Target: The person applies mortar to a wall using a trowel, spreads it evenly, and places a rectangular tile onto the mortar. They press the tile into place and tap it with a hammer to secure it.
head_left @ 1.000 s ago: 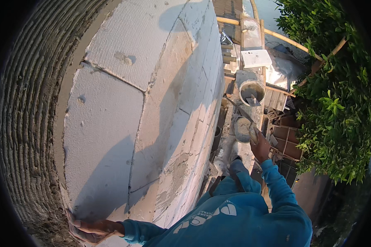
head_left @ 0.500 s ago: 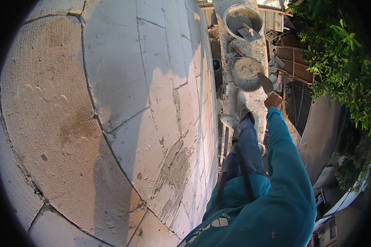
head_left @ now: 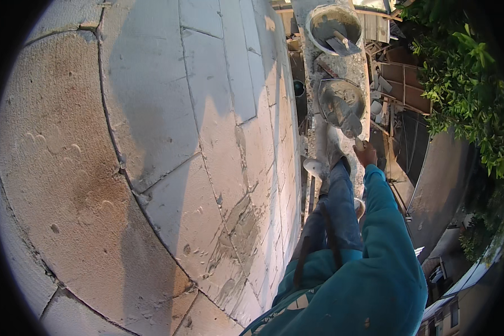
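The right hand (head_left: 366, 154) is wrapped around the handle of the trowel (head_left: 351, 126), whose long axis points toward eleven o'clock across the rim of the bucket (head_left: 321, 105) of mortar (head_left: 347, 99) lying that way, the left hand being out of view.

Outdoor building site: bare block wall (head_left: 157, 101), narrow raised walkway (head_left: 346, 64), mortar buckets (head_left: 312, 41), trowel (head_left: 351, 126), leafy branches (head_left: 462, 92).
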{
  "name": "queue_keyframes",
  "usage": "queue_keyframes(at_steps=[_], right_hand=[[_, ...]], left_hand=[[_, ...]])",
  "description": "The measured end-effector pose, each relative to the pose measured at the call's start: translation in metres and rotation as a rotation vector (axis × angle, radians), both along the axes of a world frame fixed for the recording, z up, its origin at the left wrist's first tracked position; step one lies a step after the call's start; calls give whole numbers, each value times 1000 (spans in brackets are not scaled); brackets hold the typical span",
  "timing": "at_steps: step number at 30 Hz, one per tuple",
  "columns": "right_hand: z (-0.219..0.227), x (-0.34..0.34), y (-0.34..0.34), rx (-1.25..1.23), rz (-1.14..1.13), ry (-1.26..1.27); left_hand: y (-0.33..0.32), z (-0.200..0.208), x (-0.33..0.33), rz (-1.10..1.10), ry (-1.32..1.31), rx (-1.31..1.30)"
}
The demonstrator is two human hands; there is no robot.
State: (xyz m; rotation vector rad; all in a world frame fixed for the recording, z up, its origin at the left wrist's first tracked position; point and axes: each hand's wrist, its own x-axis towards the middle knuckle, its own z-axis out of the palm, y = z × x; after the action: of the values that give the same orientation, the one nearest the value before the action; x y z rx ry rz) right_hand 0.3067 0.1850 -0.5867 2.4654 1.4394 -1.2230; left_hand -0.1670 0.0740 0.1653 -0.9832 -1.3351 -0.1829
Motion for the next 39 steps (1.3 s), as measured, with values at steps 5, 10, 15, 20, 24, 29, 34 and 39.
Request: queue_keyframes(at_steps=[5,10,15,20,24,29,34,39], right_hand=[[64,24,-18,155,6,59],[134,10,-5,142,-147,279],[228,-5,51,431,-87,466],[394,-110,144,595,69,867],[552,-178,212,760,190,965],[686,-261,269,1433,499,698],[728,-308,307,1836,460,111],[754,-300,281,1695,495,-66]], left_hand=[[-37,18,1,42,-1,84],[-82,48,4,159,42,176],[-80,38,13,11,-288,406],[-98,47,28,31,-397,395],[-99,55,40,99,-377,320],[-87,56,46,96,-433,363],[-86,49,42,83,-479,362],[-95,54,42,78,-491,350]])
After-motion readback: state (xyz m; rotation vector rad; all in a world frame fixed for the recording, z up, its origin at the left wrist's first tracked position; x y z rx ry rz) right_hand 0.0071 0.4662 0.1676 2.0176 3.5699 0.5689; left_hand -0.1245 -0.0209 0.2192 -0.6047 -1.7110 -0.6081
